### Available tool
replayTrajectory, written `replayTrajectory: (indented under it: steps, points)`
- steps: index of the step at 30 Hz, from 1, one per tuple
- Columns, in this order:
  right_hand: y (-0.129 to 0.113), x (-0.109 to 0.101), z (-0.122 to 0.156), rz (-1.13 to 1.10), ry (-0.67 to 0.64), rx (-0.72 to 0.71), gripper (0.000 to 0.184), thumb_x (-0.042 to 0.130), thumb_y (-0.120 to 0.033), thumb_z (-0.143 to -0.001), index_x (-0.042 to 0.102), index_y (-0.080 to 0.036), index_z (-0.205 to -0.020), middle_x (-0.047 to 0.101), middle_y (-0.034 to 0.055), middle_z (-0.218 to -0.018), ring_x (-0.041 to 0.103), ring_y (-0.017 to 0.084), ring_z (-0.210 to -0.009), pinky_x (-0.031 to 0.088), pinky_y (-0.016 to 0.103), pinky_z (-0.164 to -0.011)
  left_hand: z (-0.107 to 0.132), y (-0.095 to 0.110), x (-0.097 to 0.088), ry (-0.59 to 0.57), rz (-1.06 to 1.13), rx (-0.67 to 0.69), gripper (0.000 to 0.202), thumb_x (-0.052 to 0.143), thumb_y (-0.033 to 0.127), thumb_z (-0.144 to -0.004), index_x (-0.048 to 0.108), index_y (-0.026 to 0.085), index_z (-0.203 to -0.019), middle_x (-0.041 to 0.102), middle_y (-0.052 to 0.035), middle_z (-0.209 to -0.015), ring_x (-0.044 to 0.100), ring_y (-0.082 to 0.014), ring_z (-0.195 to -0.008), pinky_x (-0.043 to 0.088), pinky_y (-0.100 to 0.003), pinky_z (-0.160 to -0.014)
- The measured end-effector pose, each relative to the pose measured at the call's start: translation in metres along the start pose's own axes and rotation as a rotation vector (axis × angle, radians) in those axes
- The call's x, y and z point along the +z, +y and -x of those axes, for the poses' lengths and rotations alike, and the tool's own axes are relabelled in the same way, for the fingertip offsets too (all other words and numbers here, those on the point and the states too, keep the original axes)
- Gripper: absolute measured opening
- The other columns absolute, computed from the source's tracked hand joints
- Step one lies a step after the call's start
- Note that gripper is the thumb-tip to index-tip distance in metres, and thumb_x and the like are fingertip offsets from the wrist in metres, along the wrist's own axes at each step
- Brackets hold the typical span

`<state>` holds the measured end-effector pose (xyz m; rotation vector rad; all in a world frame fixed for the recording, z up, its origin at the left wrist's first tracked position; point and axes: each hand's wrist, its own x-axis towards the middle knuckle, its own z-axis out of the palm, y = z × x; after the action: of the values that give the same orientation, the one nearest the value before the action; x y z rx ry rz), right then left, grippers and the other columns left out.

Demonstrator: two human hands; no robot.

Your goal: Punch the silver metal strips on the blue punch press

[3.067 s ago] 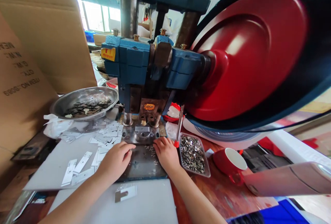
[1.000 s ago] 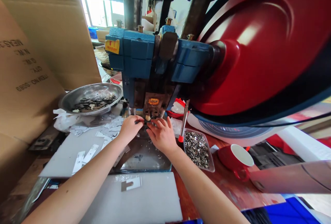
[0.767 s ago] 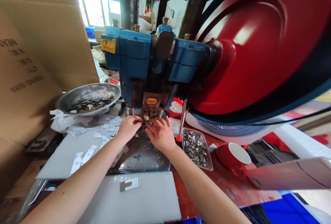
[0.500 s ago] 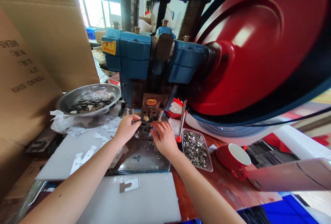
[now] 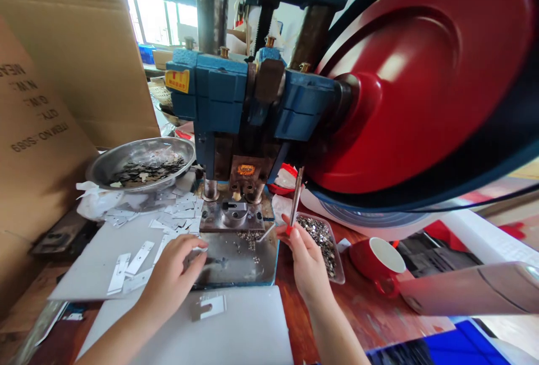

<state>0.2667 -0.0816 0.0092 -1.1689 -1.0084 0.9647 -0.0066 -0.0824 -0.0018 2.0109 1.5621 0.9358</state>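
My left hand (image 5: 179,267) is over the left edge of the press's metal bed (image 5: 236,267), its fingers curled towards the thumb. A pale glint shows at its fingertips, but what they hold is mostly hidden. My right hand (image 5: 309,255) has its fingers closed around the red tip of a thin metal rod (image 5: 296,199) that hangs beside the press. A thin pale strip (image 5: 266,233) lies near those fingertips; I cannot tell whether they touch it. Between my hands, the steel die (image 5: 234,216) sits uncovered under the blue press (image 5: 221,90). Small metal bits (image 5: 251,240) are scattered before it.
Flat metal plates (image 5: 138,258) lie on white foam at left, with one cut plate (image 5: 211,306) in front. A steel bowl (image 5: 95,171) of dark pieces stands behind. At right are a tub of metal bits (image 5: 314,230), a red mug (image 5: 373,261) and the large red flywheel (image 5: 421,84).
Both hands have left the die and come back towards me. The left moved left and down; the right moved right onto the rod's red tip. The die is now in plain sight.
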Motion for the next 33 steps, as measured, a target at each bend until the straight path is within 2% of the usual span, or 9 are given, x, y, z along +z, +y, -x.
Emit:
replayTrajectory:
  steps: [3, 8, 14, 19, 24, 26, 28, 30, 33]
  points:
    - [0.001, 0.003, -0.002, 0.041, 0.012, -0.008, 0.043, 0.057, -0.054, -0.085, 0.065, -0.021, -0.112, 0.069, 0.0039, -0.088, 0.061, 0.019, -0.083, 0.045, 0.035, -0.085, 0.011, -0.010, 0.003, 0.066, -0.049, 0.038, 0.015, 0.049, 0.031, -0.089, 0.060, 0.027, -0.098, 0.064, -0.0025, -0.102, 0.057, -0.0218, -0.100, 0.045, -0.037, -0.086]
    - [0.015, 0.000, -0.003, -0.033, 0.003, -0.034, 0.040, 0.055, -0.054, -0.086, 0.067, -0.020, -0.103, 0.067, 0.0048, -0.088, 0.059, 0.019, -0.084, 0.045, 0.034, -0.081, 0.012, -0.021, 0.006, 0.149, -0.108, 0.124, 0.012, 0.051, 0.028, -0.089, 0.060, 0.027, -0.097, 0.063, -0.0024, -0.099, 0.057, -0.0215, -0.097, 0.045, -0.037, -0.084]
    - [0.020, -0.002, -0.006, -0.078, -0.026, -0.030, 0.039, 0.055, -0.053, -0.087, 0.066, -0.021, -0.106, 0.066, 0.0040, -0.086, 0.059, 0.020, -0.085, 0.045, 0.033, -0.081, 0.013, -0.021, 0.010, 0.135, -0.115, 0.164, 0.013, 0.051, 0.026, -0.089, 0.060, 0.026, -0.098, 0.063, -0.0025, -0.098, 0.056, -0.0204, -0.096, 0.045, -0.036, -0.083]
    - [0.019, -0.002, -0.005, -0.090, -0.044, -0.018, 0.042, 0.056, -0.055, -0.085, 0.065, -0.019, -0.106, 0.068, 0.0058, -0.089, 0.061, 0.020, -0.084, 0.046, 0.034, -0.080, 0.012, -0.020, 0.009, 0.139, -0.113, 0.145, 0.013, 0.050, 0.028, -0.089, 0.060, 0.026, -0.096, 0.064, -0.0038, -0.097, 0.058, -0.0219, -0.095, 0.046, -0.038, -0.084]
    - [0.021, 0.006, -0.008, -0.135, -0.006, 0.040, 0.048, 0.046, -0.060, -0.087, 0.064, -0.019, -0.102, 0.068, 0.0063, -0.083, 0.064, 0.022, -0.078, 0.050, 0.036, -0.072, 0.014, -0.019, 0.009, 0.117, -0.109, 0.121, 0.013, 0.049, 0.028, -0.089, 0.060, 0.027, -0.096, 0.064, -0.0043, -0.098, 0.058, -0.0229, -0.097, 0.046, -0.040, -0.086]
    - [0.023, 0.013, -0.015, 0.021, 0.022, 0.066, 0.043, 0.048, -0.057, -0.087, 0.066, -0.019, -0.097, 0.069, 0.0060, -0.079, 0.064, 0.022, -0.077, 0.051, 0.036, -0.071, 0.014, -0.018, 0.008, 0.115, -0.112, 0.127, 0.014, 0.049, 0.028, -0.089, 0.060, 0.027, -0.096, 0.064, -0.0043, -0.099, 0.058, -0.0230, -0.098, 0.046, -0.041, -0.087]
    - [0.023, 0.022, -0.023, 0.286, -0.010, -0.003, 0.031, 0.053, -0.046, -0.087, 0.067, -0.020, -0.093, 0.069, 0.0056, -0.082, 0.064, 0.022, -0.081, 0.050, 0.036, -0.076, 0.007, -0.014, 0.005, 0.112, -0.114, 0.127, 0.015, 0.049, 0.028, -0.088, 0.062, 0.027, -0.096, 0.064, -0.0045, -0.100, 0.058, -0.0233, -0.099, 0.045, -0.041, -0.089]
    - [0.020, 0.033, -0.032, 0.544, -0.088, -0.181, 0.024, 0.051, -0.036, -0.089, 0.069, -0.021, -0.094, 0.069, 0.0060, -0.091, 0.062, 0.022, -0.090, 0.048, 0.037, -0.084, -0.009, -0.006, -0.001, 0.086, -0.113, 0.119, 0.017, 0.049, 0.030, -0.088, 0.063, 0.026, -0.096, 0.065, -0.0043, -0.102, 0.058, -0.0233, -0.101, 0.045, -0.040, -0.090]
    - [0.012, 0.048, -0.042, 0.821, -0.192, -0.478, 0.027, 0.047, -0.026, -0.091, 0.069, -0.022, -0.105, 0.067, 0.0073, -0.108, 0.057, 0.023, -0.103, 0.044, 0.040, -0.094, -0.048, 0.008, -0.007, -0.003, -0.108, 0.093, 0.022, 0.047, 0.033, -0.088, 0.064, 0.027, -0.100, 0.064, -0.0036, -0.108, 0.058, -0.0230, -0.104, 0.045, -0.038, -0.090]
